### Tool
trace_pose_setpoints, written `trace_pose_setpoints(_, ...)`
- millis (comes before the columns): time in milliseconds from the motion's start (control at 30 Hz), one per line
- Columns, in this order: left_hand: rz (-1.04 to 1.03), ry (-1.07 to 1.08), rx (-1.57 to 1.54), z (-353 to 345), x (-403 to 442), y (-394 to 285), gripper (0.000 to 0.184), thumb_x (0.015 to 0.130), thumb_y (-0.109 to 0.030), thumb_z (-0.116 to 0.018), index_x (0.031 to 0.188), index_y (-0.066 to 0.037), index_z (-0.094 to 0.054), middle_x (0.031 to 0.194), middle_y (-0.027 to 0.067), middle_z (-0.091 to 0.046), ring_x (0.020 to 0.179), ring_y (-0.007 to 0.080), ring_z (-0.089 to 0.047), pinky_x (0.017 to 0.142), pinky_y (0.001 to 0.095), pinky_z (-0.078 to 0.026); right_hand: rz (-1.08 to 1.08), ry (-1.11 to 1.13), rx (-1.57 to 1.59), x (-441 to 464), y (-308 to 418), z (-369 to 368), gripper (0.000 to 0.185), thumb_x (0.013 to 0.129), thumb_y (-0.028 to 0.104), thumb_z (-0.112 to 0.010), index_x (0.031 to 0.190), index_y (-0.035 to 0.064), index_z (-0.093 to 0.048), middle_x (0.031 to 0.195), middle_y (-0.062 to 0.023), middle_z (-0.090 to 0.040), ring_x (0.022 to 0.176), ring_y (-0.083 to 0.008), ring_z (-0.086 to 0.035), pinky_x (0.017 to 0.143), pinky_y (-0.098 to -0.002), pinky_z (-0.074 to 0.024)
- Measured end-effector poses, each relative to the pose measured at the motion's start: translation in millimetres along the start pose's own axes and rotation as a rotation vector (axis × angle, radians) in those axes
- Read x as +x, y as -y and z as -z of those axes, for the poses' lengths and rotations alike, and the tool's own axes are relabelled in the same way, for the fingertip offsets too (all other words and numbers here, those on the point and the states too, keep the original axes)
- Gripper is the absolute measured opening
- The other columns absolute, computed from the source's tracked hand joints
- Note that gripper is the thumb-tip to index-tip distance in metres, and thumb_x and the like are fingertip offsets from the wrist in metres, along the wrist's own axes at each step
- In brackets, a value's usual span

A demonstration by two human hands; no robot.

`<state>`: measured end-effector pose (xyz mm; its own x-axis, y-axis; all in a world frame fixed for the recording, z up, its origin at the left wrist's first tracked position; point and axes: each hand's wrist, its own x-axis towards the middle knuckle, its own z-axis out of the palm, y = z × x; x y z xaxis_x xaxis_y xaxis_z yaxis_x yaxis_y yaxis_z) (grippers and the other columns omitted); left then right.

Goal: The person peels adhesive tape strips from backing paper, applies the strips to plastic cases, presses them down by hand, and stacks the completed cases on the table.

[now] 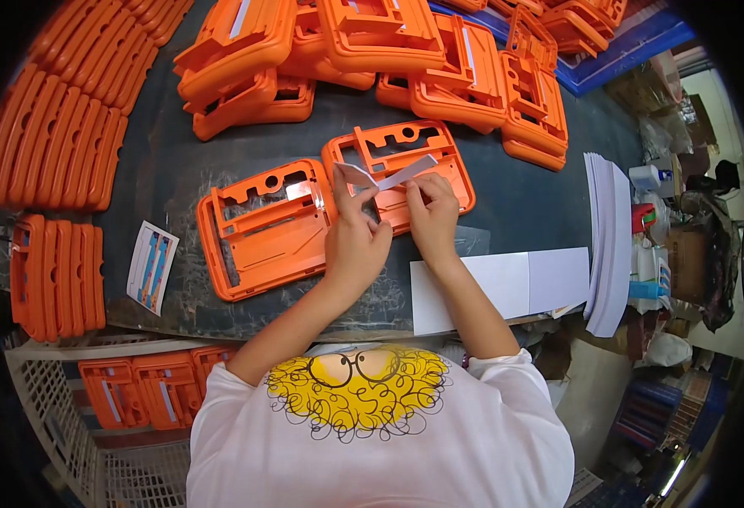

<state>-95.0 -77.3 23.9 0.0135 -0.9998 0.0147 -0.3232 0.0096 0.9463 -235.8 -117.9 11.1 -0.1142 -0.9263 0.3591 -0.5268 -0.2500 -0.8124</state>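
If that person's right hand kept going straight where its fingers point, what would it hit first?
Most likely the folded white strip right at the fingertips of the right hand. Beyond that lies the far part of the orange frame, though the hand's height above it is unclear.

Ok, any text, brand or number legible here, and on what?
None legible.
Printed card: too small to read.
Blue-and-white pack: too small, blurred.
Shirt: drawing only, no words visible.
Orange frames, white strip: no lettering visible.
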Motion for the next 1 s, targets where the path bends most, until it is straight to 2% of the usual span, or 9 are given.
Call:
trace_pose_setpoints(200, -0.073, 0.008, 0.211, -3, 10, 3, 0.100, 0.080, -0.011, -0.061, 0.152, 0.002, 0.006, 0.123, 0.0162, -0.066, 0.081, 0.0336, -0.069, 0.067, 0.0426, -0.056, -0.012, 0.024, -0.007, 0, 0, 1, 0.014, 0.088, 0.007, -0.062, 0.085, -0.0031, -0.071, 0.077, -0.0124, -0.059, 0.080, -0.0283, -0.055, 0.074, -0.0391, -0.0433)
trace_pose_setpoints(300, -0.058, 0.057, 0.298, -3, 10, 3, 0.097, 0.080, -0.009, -0.060, 0.152, 0.004, 0.003, 0.125, 0.0125, -0.067, 0.069, 0.0201, -0.066, 0.061, 0.0328, -0.054, 0.006, 0.044, -0.041, 0, 1, 2, 0.014, 0.087, 0.007, -0.062, 0.085, -0.0034, -0.070, 0.077, -0.0126, -0.058, 0.080, -0.0291, -0.054, 0.075, -0.0400, -0.0428)
trace_pose_setpoints(400, -0.069, 0.039, 0.347, -5, 8, 5, 0.096, 0.080, -0.010, -0.061, 0.152, 0.003, 0.001, 0.122, 0.0115, -0.068, 0.071, 0.0231, -0.067, 0.062, 0.0346, -0.054, 0.031, 0.046, -0.073, 1, 2, 2, 0.014, 0.087, 0.008, -0.062, 0.082, -0.0030, -0.069, 0.078, -0.0130, -0.059, 0.081, -0.0300, -0.055, 0.075, -0.0409, -0.0427)
trace_pose_setpoints(500, -0.101, 0.014, 0.367, -7, 7, 9, 0.095, 0.080, -0.011, -0.061, 0.152, 0.004, -0.001, 0.120, 0.0114, -0.069, 0.071, 0.0240, -0.067, 0.062, 0.0348, -0.054, 0.190, 0.048, -0.294, 3, -9, 5, 0.012, 0.087, 0.008, -0.062, 0.084, -0.0023, -0.068, 0.079, -0.0134, -0.059, 0.081, -0.0305, -0.055, 0.075, -0.0414, -0.0429)
trace_pose_setpoints(600, -0.127, -0.012, 0.383, -10, 7, 13, 0.095, 0.080, -0.010, -0.061, 0.152, 0.005, -0.001, 0.118, 0.0109, -0.070, 0.072, 0.0242, -0.067, 0.062, 0.0346, -0.054, 0.298, -0.088, -0.510, 9, -15, 20, 0.011, 0.087, 0.007, -0.062, 0.089, -0.0020, -0.068, 0.083, -0.0142, -0.061, 0.081, -0.0313, -0.057, 0.075, -0.0412, -0.0450)
trace_pose_setpoints(700, -0.086, 0.028, 0.361, -8, 7, 9, 0.096, 0.080, -0.012, -0.059, 0.152, 0.006, 0.003, 0.120, 0.0110, -0.069, 0.083, 0.0342, -0.070, 0.069, 0.0411, -0.056, 0.094, -0.314, -0.298, 33, -14, 57, 0.013, 0.087, 0.009, -0.062, 0.093, -0.0021, -0.067, 0.086, -0.0148, -0.063, 0.080, -0.0314, -0.059, 0.074, -0.0407, -0.0472)
trace_pose_setpoints(800, -0.103, -0.024, 0.354, -10, 6, 9, 0.091, 0.080, -0.009, -0.060, 0.151, 0.007, -0.005, 0.117, 0.0094, -0.071, 0.070, 0.0208, -0.066, 0.062, 0.0325, -0.054, -0.114, -0.157, -0.101, 49, -6, 70, 0.013, 0.087, 0.011, -0.064, 0.090, -0.0005, -0.068, 0.088, -0.0142, -0.065, 0.079, -0.0312, -0.061, 0.073, -0.0399, -0.0488)
trace_pose_setpoints(933, -0.099, -0.021, 0.341, -10, 6, 9, 0.088, 0.080, -0.009, -0.059, 0.149, 0.009, -0.007, 0.117, 0.0077, -0.071, 0.069, 0.0186, -0.065, 0.061, 0.0307, -0.053, -0.071, 0.004, -0.465, 52, -11, 70, 0.017, 0.084, 0.020, -0.071, 0.082, 0.0030, -0.072, 0.086, -0.0097, -0.067, 0.082, -0.0288, -0.061, 0.074, -0.0418, -0.0462)
trace_pose_setpoints(1000, -0.080, -0.010, 0.343, -9, 6, 6, 0.088, 0.080, -0.009, -0.059, 0.149, 0.009, -0.006, 0.117, 0.0068, -0.071, 0.069, 0.0181, -0.064, 0.061, 0.0302, -0.053, -0.096, 0.021, -0.420, 54, -13, 70, 0.017, 0.083, 0.020, -0.072, 0.081, 0.0034, -0.072, 0.086, -0.0087, -0.067, 0.086, -0.0282, -0.060, 0.077, -0.0430, -0.0437)
